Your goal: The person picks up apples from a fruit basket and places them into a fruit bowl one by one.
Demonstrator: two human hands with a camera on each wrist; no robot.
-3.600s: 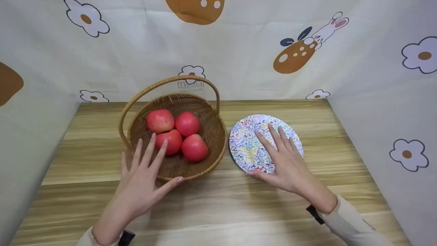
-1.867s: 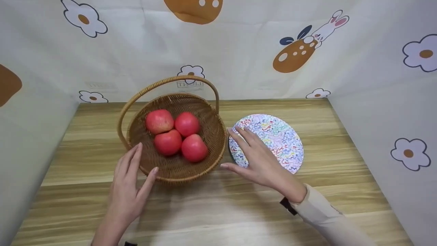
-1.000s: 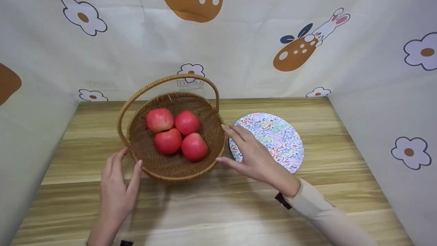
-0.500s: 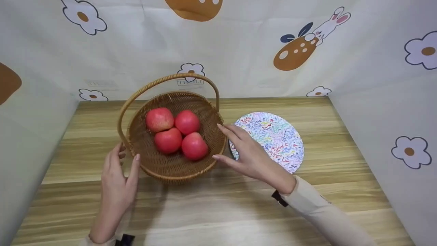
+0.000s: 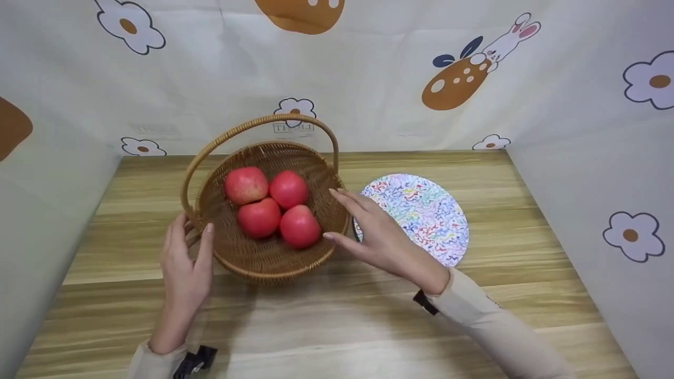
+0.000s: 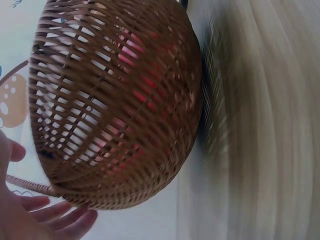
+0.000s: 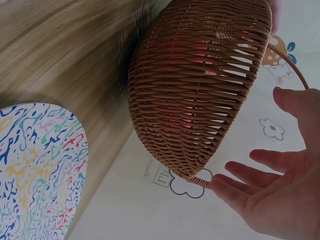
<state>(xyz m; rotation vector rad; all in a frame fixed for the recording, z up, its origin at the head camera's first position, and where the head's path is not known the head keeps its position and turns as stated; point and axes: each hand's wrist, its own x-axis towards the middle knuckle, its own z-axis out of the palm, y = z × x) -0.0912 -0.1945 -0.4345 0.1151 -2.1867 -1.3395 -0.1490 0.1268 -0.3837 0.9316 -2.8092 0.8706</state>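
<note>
A brown wicker basket (image 5: pixel 274 266) with a tall arched handle stands on the table, left of the middle, with several red apples (image 5: pixel 246 185) inside. My left hand (image 5: pixel 184 268) is at the basket's left rim, thumb toward the front and fingers by the handle's foot. In the left wrist view its fingertips come right up to the basket (image 6: pixel 120 100), loosely bent. My right hand (image 5: pixel 382 239) reaches over the right rim with thumb and fingers spread. The right wrist view shows that hand (image 7: pixel 285 175) beside the basket (image 7: pixel 195 90), fingers extended and nothing within them.
A round board (image 5: pixel 426 221) with a multicoloured squiggle pattern lies right of the basket, partly beneath my right hand. Pale curtains with flower and rabbit prints (image 5: pixel 458 79) enclose the wooden table (image 5: pixel 316 337) at the back and sides.
My left hand has drawn back from over the apples to the basket's left side, then slightly forward. The right hand has moved left from the round board to the basket's right rim.
</note>
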